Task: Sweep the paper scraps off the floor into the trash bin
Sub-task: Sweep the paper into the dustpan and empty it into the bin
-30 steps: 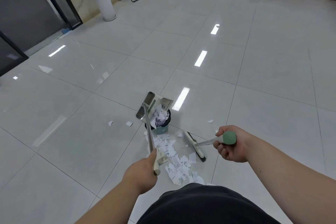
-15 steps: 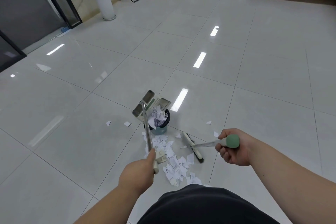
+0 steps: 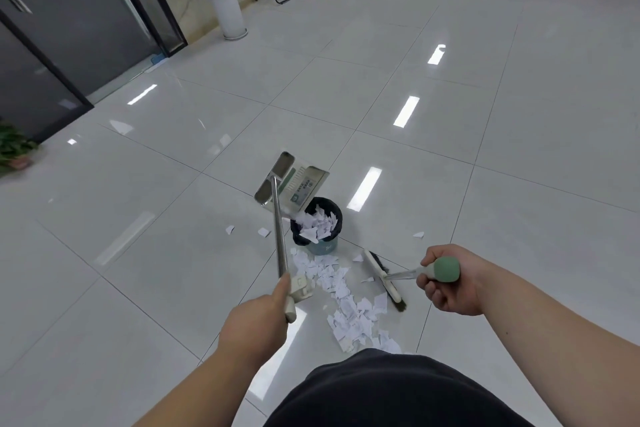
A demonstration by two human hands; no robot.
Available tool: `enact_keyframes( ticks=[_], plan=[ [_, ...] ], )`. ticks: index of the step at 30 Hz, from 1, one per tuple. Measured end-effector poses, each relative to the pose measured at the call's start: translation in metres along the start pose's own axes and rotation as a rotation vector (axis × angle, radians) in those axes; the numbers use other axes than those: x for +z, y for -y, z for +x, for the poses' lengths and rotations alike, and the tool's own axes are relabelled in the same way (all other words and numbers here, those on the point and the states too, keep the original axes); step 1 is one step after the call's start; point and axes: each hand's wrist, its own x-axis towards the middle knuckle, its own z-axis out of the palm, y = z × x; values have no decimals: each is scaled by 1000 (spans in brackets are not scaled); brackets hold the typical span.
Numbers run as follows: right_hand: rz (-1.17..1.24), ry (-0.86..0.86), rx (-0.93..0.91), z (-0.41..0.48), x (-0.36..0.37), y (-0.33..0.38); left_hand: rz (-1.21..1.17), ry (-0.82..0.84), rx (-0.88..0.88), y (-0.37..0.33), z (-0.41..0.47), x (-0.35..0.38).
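Two sets of fingers are clenched on handles. The left hand grasps the dustpan pole, tipping the pan over the one trash bin, seemingly so its load slides in; the right hand grips the one broom by its green end, bristles on the floor beside the pile. Some paper scraps fill the bin, a dense trail too many to count runs from bin to feet, and at least three strays lie apart.

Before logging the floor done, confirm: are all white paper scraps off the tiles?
No, many white paper scraps lie on the glossy grey tiled floor beside the small teal trash bin.
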Motion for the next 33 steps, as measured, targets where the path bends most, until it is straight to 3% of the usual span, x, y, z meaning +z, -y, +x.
enact_keyframes(
  ticks=[8,15,23,33],
  plan=[
    [76,-68,-11,-1,25,4,-77,-58,-104,0,-16,-2],
    [-18,-184,-105,-3,42,0,-358,-164,-272,-9,-32,-10],
    [-161,-323,-189,25,-26,14,-671,-265,-460,-9,-51,-8],
    [-186,-254,-81,59,-85,-14,-802,-195,-692,-23,-87,15]
  ],
)
